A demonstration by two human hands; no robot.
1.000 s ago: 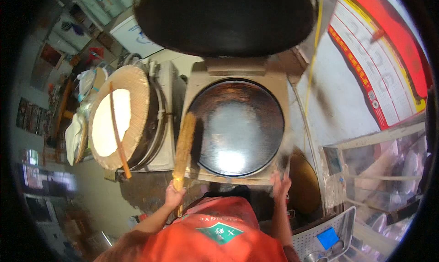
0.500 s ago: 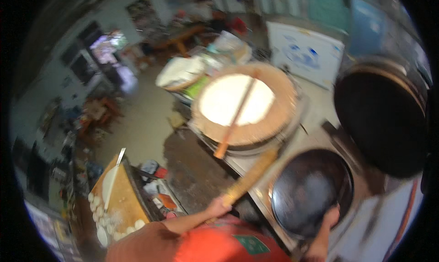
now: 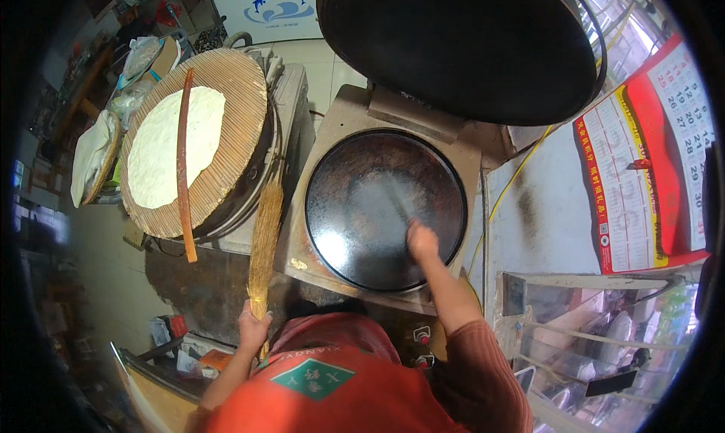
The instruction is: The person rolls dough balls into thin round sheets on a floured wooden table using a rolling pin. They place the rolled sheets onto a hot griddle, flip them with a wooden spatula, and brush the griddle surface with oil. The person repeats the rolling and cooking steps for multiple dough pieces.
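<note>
My left hand (image 3: 255, 329) is closed around the lower end of a straw hand broom (image 3: 266, 236), which points up and away along the counter. Over the right half of a round dark griddle (image 3: 355, 168), my right hand (image 3: 423, 240) is closed. A thin dark shape shows just beyond its fingers, blurred against the plate; I cannot make out what it is. The griddle has a dull greyish patch in its middle and a bright reflection at lower left.
Behind the griddle stands its large black lid (image 3: 461, 47), raised. To the left, a ribbed round mat (image 3: 245, 100) bears a pale flat dough sheet (image 3: 155, 161) with a wooden stick (image 3: 183, 146) across it. A calendar (image 3: 627, 176) hangs at right; a white freezer (image 3: 264, 13) stands behind.
My view has swung right, so the griddle now sits mid-picture and the floury board mostly leaves at lower left. The left hand keeps the broom; the right hand stays over the griddle's right side.
</note>
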